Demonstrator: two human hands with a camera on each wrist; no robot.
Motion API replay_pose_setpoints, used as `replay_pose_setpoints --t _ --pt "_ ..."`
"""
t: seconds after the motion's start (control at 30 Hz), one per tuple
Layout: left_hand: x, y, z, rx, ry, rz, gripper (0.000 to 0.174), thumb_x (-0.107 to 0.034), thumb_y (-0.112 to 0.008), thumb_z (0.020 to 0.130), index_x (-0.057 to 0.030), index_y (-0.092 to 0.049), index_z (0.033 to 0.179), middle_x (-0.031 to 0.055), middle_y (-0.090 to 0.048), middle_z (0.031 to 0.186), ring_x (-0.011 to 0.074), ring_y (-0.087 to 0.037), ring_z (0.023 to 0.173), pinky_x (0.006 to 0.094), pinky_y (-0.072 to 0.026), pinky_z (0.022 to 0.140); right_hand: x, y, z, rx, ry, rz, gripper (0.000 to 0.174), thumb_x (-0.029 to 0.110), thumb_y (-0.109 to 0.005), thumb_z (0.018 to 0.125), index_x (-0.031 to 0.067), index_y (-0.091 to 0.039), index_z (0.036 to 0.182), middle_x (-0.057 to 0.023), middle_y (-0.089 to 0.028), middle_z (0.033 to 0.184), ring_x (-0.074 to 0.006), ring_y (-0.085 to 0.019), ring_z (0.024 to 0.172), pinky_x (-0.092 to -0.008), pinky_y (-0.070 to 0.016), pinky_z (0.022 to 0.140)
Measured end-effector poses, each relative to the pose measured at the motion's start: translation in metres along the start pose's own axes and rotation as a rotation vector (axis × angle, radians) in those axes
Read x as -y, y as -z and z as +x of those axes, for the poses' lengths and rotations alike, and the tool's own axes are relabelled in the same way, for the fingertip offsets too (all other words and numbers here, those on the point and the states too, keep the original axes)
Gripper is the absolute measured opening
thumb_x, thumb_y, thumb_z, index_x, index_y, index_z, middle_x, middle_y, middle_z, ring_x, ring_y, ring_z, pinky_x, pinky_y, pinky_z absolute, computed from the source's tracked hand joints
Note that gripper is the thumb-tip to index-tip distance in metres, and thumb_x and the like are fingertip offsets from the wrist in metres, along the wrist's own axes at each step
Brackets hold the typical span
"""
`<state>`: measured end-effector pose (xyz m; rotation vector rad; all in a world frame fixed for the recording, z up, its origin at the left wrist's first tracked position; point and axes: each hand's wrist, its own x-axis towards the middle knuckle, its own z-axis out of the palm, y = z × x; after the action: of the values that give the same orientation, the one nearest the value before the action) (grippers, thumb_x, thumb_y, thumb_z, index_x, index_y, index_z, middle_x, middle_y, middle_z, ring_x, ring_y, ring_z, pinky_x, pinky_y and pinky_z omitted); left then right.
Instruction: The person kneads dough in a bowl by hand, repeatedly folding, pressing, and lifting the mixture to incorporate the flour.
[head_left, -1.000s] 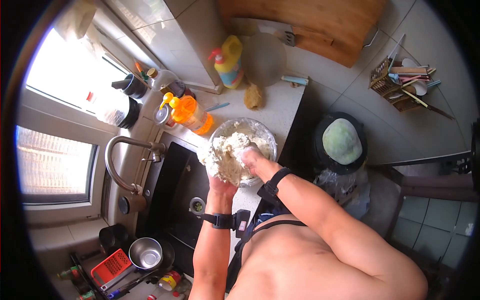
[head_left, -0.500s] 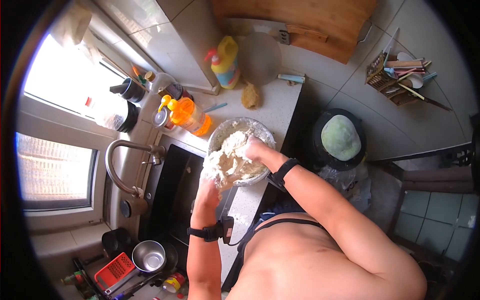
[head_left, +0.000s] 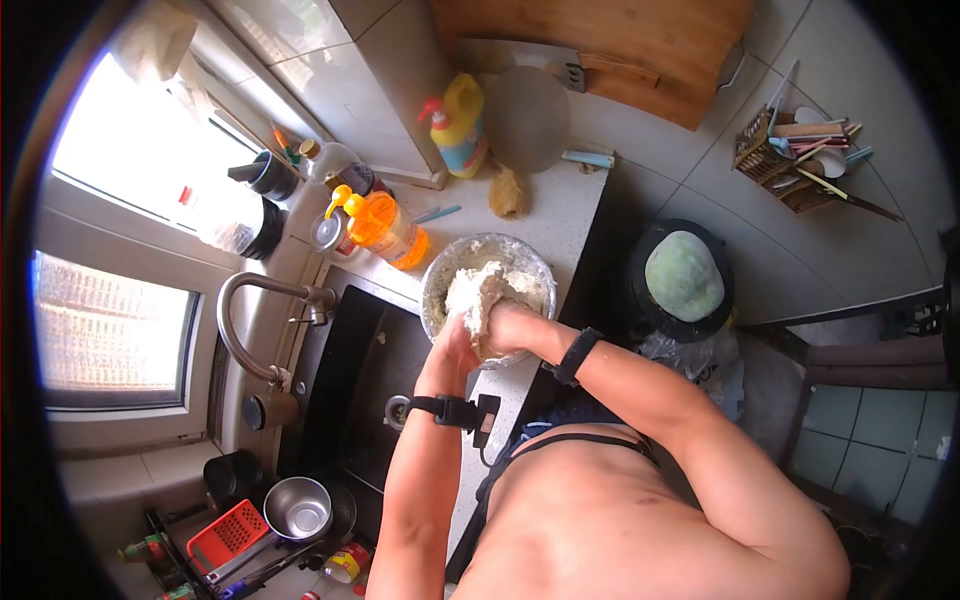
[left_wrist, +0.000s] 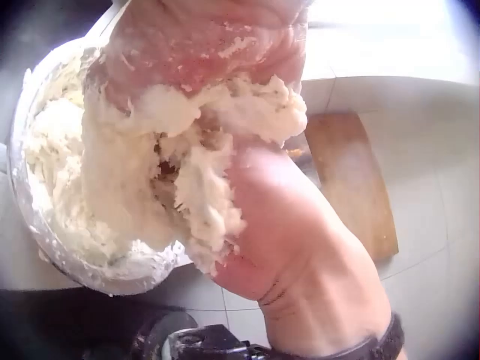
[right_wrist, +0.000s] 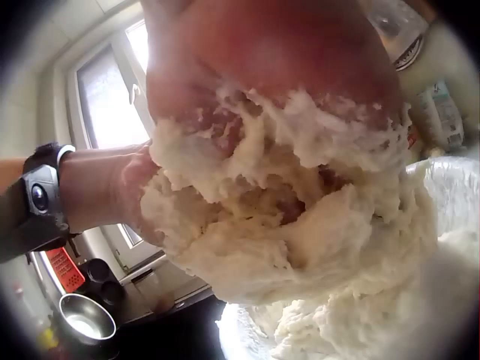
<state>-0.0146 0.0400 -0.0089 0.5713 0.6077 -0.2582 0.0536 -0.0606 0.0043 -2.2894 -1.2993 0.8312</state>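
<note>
i watch remotely: left hand and right hand grasp sticky dough, fingers sunk in it, above the mixing bowl, likely so scraps drop back; beyond, an orange pump bottle stands handy beside the sink.

Dough hid most fingers of left hand and right hand; head view's top cropped board.
</note>
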Motion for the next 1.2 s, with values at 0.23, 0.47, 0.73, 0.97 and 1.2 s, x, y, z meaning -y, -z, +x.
replay_pose_setpoints --t 0.23,0.47,0.73,0.97,1.2 --pt "0.003 -0.01 0.01 0.05 -0.168 0.04 0.032 -0.029 -0.043 0.088 -0.0064 -0.05 0.11 0.0098 -0.059 0.101 0.0225 -0.058 0.09 0.0359 -0.0479 0.079 0.024 0.026 -0.029 0.231 0.011 -0.27 0.022 0.007 -0.05 0.074 0.0018 -0.064 0.09 -0.0196 -0.061 0.095 -0.0307 -0.06 0.089 -0.0386 -0.0472 0.076" --pt "-0.007 -0.018 0.005 0.142 -0.117 -0.038 0.034 -0.024 -0.047 0.087 -0.0021 -0.05 0.114 0.015 -0.058 0.108 0.0251 -0.058 0.094 0.0385 -0.0477 0.083 0.024 0.033 -0.046 -0.027 0.224 -0.127 0.023 0.013 -0.044 0.076 0.0006 -0.063 0.078 -0.019 -0.062 0.079 -0.0338 -0.06 0.076 -0.0411 -0.0474 0.071" --pt "-0.012 -0.022 0.005 0.149 -0.212 -0.015 0.032 -0.021 -0.042 0.09 -0.0024 -0.048 0.116 0.0132 -0.057 0.108 0.0228 -0.059 0.093 0.036 -0.0495 0.081 0.024 0.083 -0.06 0.086 0.292 -0.258 0.019 0.013 -0.051 0.072 -0.0008 -0.063 0.078 -0.0204 -0.061 0.08 -0.0351 -0.059 0.077 -0.039 -0.047 0.071" --pt "-0.02 -0.027 -0.007 0.156 -0.163 -0.038 0.03 -0.022 -0.045 0.088 -0.0017 -0.05 0.11 0.0121 -0.059 0.101 0.0207 -0.06 0.088 0.036 -0.0516 0.076 -0.01 0.103 -0.067 -0.284 0.82 0.167 0.035 0.015 -0.053 0.073 0.0028 -0.058 0.105 -0.0128 -0.056 0.11 -0.0259 -0.05 0.106 -0.0366 -0.035 0.095" --pt "-0.007 -0.013 -0.012 0.036 -0.152 -0.134 0.032 -0.028 -0.048 0.087 -0.0013 -0.054 0.105 0.0118 -0.061 0.097 0.0207 -0.062 0.081 0.0359 -0.0545 0.068 -0.012 0.09 -0.039 -0.179 0.308 2.057 0.044 0.029 -0.043 0.087 0.0018 -0.043 0.122 -0.0143 -0.048 0.122 -0.028 -0.049 0.109 -0.0419 -0.0362 0.096"
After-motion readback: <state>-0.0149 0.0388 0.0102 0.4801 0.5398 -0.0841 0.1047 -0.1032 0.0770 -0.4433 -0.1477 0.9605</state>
